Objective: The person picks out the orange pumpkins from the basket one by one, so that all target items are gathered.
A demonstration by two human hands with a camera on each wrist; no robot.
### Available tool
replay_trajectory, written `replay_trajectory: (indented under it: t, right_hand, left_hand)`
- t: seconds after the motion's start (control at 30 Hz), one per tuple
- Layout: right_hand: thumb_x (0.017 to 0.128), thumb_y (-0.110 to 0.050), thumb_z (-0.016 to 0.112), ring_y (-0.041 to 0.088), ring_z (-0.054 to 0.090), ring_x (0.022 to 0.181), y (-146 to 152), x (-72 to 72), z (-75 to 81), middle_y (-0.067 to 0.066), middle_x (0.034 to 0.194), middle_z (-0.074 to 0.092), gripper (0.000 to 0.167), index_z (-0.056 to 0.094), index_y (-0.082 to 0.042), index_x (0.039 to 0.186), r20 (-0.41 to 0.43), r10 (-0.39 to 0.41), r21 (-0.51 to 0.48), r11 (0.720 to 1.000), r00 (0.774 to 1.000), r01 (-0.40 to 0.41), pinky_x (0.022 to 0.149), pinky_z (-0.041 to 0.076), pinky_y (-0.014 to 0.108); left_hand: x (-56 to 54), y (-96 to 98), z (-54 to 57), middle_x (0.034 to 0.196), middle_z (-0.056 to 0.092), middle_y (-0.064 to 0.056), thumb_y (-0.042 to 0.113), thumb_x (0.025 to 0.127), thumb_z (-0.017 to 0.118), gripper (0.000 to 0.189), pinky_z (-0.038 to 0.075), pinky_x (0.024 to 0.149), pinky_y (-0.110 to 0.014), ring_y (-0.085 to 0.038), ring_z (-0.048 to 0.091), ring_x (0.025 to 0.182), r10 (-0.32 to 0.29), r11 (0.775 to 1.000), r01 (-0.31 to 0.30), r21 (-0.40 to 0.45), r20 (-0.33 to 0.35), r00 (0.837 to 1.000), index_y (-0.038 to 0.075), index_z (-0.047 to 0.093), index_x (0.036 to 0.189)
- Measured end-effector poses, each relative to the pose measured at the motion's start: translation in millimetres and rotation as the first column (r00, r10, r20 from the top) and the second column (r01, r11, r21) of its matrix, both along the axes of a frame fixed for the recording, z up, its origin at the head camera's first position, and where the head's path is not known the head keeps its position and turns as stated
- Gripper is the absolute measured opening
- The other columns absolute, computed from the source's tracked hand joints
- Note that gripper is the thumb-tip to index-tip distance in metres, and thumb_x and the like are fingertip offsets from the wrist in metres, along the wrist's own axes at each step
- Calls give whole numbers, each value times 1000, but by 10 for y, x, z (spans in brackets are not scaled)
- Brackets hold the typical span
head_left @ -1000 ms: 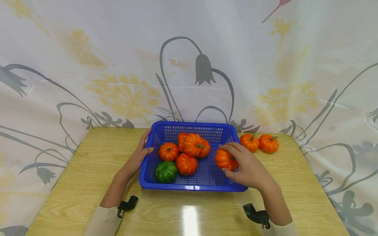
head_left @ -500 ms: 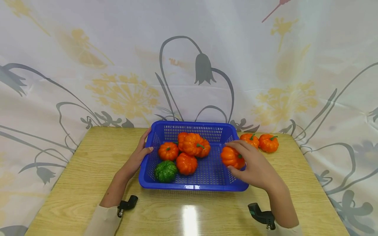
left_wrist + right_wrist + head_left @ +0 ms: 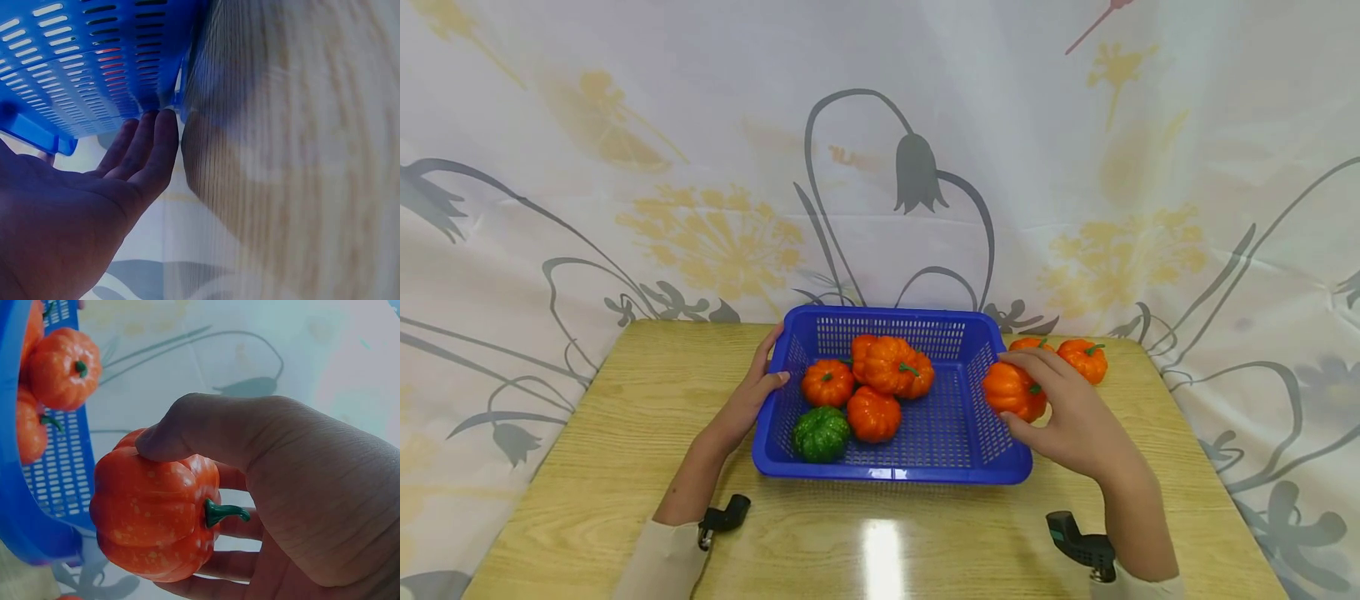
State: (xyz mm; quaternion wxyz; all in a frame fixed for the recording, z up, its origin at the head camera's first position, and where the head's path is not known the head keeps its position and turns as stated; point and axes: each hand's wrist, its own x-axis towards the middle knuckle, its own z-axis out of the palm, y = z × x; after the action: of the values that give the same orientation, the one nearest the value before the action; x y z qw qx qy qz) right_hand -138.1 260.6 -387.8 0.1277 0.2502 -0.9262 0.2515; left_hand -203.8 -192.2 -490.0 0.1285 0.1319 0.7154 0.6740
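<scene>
My right hand (image 3: 1071, 417) holds an orange pumpkin (image 3: 1013, 392) over the right rim of the blue plastic basket (image 3: 891, 477). In the right wrist view, thumb and fingers wrap the pumpkin (image 3: 150, 519), its green stem facing the palm. My left hand (image 3: 752, 404) is at the basket's left side, thumb over the rim and fingers along the outside. The left wrist view shows those fingers (image 3: 147, 150) against the slotted wall (image 3: 94, 62). Inside the basket are several orange pumpkins, one (image 3: 891, 367) resting on others, and a green pumpkin (image 3: 822, 435) in the front left corner.
Two more orange pumpkins stand on the wooden table (image 3: 1150, 467) right of the basket, one (image 3: 1082, 360) in full sight, the other (image 3: 1032, 343) partly behind my right hand. A flower-printed cloth (image 3: 880, 167) hangs along the back of the table.
My right hand has carried the orange pumpkin rightward, from inside the basket to over its right rim. The left hand and the basket have stayed in place.
</scene>
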Motion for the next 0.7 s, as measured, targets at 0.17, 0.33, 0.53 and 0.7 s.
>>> replay_trajectory:
  t: [0.17,0.33,0.53,0.7]
  right_hand:
    - [80,-8,87,23,63,105,88,13,30,8,135,63,67,61,-9,142,-16,-24,-6,1000,1000,24,84,57,48]
    - [79,-7,87,25,63,103,189,12,41,11,133,62,68,61,-7,142,-64,-50,-10,999,997,49,81,57,36]
    - [78,-5,87,31,63,107,304,1,20,15,133,62,67,61,-1,139,-99,-76,-36,997,992,73,89,43,8]
    - [78,-3,87,36,60,111,371,1,-8,20,137,56,65,63,-1,138,-86,-109,-69,992,990,103,91,36,2]
  left_hand:
    - [-3,-3,1,160,30,-29,19,112,40,74,55,100,-46,-50,49,137,-6,1000,6,-3,-5,1000,39,1,171]
    - [-8,-3,6,162,30,-28,20,112,41,74,55,101,-46,-50,49,138,-5,1000,5,-1,-8,1000,40,2,171]
    - [-7,-11,-14,165,27,-27,19,111,41,75,55,101,-43,-49,46,141,-13,1000,13,5,-9,1000,41,1,171]
    - [-14,-14,-34,165,27,-28,19,111,41,75,55,101,-45,-50,45,142,-19,1000,19,13,-13,1000,38,0,171]
